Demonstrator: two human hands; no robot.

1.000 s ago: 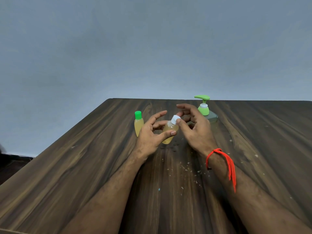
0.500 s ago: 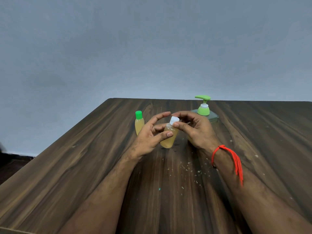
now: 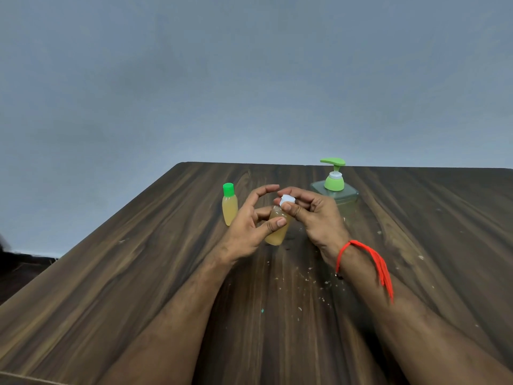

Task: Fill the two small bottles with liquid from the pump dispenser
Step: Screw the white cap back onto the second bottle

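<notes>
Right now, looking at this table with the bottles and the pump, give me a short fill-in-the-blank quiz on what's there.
1. The small bottle standing alone on the table has a ____ cap.
2. The left hand holds the other small bottle, whose cap is ____.
3. The right hand pinches that cap; its wrist wears a ____ thread.
4. The pump dispenser stands behind the ____ hand.

Missing words: green; white; red; right

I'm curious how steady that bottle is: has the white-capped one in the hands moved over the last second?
Yes, slightly. The white-capped bottle now stands more upright, its cap swung left, away from the pump dispenser.
</notes>
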